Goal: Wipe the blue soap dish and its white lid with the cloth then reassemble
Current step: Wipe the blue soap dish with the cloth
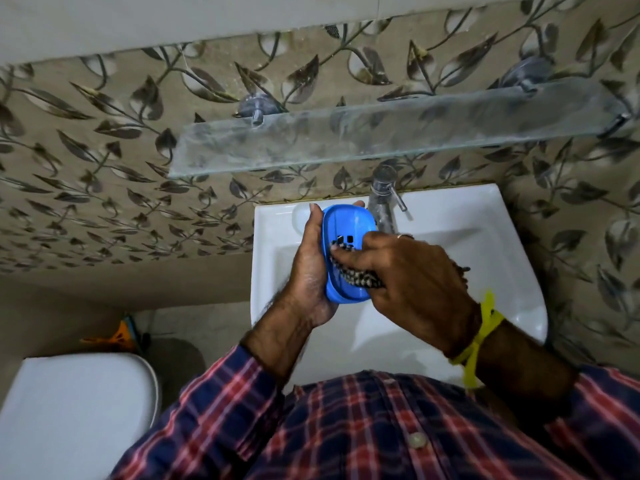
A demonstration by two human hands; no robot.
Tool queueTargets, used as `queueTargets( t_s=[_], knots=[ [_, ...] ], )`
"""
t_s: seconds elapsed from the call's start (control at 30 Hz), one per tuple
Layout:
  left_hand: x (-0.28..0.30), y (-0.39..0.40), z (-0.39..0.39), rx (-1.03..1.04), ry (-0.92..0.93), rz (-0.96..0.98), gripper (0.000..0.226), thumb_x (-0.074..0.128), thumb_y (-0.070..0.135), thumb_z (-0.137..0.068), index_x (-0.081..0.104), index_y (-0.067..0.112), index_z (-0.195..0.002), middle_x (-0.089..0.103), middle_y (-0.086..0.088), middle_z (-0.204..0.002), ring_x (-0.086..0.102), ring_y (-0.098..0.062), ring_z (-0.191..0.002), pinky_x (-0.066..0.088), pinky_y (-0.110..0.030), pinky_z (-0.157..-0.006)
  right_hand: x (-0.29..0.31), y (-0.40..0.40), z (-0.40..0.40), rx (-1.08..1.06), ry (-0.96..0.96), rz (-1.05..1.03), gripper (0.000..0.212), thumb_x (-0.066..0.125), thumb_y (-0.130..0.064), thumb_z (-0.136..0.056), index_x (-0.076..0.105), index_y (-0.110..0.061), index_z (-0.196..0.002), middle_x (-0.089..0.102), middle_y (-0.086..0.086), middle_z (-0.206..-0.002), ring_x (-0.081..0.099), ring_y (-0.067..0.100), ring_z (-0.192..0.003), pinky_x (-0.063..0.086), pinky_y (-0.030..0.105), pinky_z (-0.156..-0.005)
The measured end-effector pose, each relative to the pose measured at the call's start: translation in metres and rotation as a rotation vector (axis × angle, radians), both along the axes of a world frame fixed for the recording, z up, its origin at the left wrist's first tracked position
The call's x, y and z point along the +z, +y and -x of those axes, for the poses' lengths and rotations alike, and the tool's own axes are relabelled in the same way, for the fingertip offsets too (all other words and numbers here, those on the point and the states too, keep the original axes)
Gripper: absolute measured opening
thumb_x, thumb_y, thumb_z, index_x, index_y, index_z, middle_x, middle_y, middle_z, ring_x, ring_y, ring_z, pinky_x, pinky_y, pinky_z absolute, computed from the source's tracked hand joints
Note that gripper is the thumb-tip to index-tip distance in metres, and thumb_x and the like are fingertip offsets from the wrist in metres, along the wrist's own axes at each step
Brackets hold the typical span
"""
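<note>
My left hand (308, 268) grips the blue soap dish (346, 223) by its left edge and holds it tilted above the white sink (485, 244). The dish's inside faces me and shows small drain holes. My right hand (412, 282) presses a black-and-white patterned cloth (349, 277) into the lower half of the dish. Behind my left hand, on the sink's back left corner, a pale rounded shape (300, 216) shows, possibly the white lid; most of it is hidden.
A chrome tap (382, 199) stands at the sink's back edge, just right of the dish. A glass shelf (381, 136) juts from the leaf-patterned wall above. A white toilet lid (76, 410) lies at lower left, with an orange object (117, 337) on the floor.
</note>
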State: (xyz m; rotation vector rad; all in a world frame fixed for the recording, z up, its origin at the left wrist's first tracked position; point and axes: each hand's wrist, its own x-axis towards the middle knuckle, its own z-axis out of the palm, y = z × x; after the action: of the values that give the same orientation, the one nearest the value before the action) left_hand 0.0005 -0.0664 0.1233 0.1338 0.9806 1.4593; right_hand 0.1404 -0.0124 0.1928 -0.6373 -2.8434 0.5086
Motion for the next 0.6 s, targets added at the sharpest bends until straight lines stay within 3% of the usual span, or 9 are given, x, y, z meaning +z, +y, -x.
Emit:
queueTargets(
  t_s=[0.1, 0.2, 0.33, 0.47, 0.6],
  knots=[
    [0.002, 0.001, 0.002, 0.009, 0.0, 0.005, 0.072, 0.033, 0.079, -0.091, 0.07, 0.029, -0.128, 0.071, -0.008, -0.106, 0.069, -0.023, -0.094, 0.055, -0.038, -0.086, -0.001, -0.008, 0.008, 0.045, 0.016, 0.055, 0.052, 0.054, -0.015, -0.086, 0.057, -0.033, -0.135, 0.065, 0.0, -0.105, 0.064, 0.032, -0.095, 0.054, 0.041, -0.07],
    [0.003, -0.001, 0.01, 0.008, 0.041, -0.005, 0.074, 0.033, 0.08, -0.09, 0.077, 0.026, -0.116, 0.073, -0.011, -0.104, 0.068, -0.024, -0.09, 0.053, -0.04, -0.091, -0.004, -0.008, -0.003, 0.109, -0.028, 0.026, 0.052, 0.051, -0.018, -0.088, 0.055, -0.041, -0.134, 0.063, -0.003, -0.103, 0.064, 0.031, -0.091, 0.052, 0.039, -0.066],
    [0.004, 0.005, 0.0, 0.014, 0.063, 0.037, 0.07, 0.032, 0.079, -0.092, 0.074, 0.03, -0.121, 0.072, -0.007, -0.1, 0.07, -0.022, -0.086, 0.056, -0.037, -0.08, -0.004, 0.001, 0.002, 0.005, 0.016, 0.036, 0.052, 0.055, -0.012, -0.085, 0.06, -0.037, -0.131, 0.064, 0.0, -0.102, 0.065, 0.032, -0.089, 0.052, 0.039, -0.068],
    [0.008, 0.003, 0.008, 0.004, 0.07, 0.03, 0.071, 0.037, 0.077, -0.09, 0.078, 0.024, -0.111, 0.066, -0.015, -0.107, 0.065, -0.026, -0.088, 0.053, -0.039, -0.083, -0.002, -0.001, -0.008, 0.156, -0.038, 0.04, 0.053, 0.054, -0.012, -0.081, 0.063, -0.04, -0.125, 0.063, 0.0, -0.098, 0.063, 0.03, -0.082, 0.049, 0.038, -0.058],
    [0.012, 0.005, 0.006, 0.022, 0.107, 0.075, 0.07, 0.037, 0.078, -0.089, 0.081, 0.024, -0.102, 0.065, -0.017, -0.11, 0.063, -0.027, -0.089, 0.05, -0.04, -0.084, -0.003, 0.008, -0.009, 0.081, -0.042, 0.01, 0.057, 0.059, -0.006, -0.082, 0.064, -0.047, -0.122, 0.06, 0.0, -0.097, 0.06, 0.029, -0.085, 0.046, 0.035, -0.061]
  ],
)
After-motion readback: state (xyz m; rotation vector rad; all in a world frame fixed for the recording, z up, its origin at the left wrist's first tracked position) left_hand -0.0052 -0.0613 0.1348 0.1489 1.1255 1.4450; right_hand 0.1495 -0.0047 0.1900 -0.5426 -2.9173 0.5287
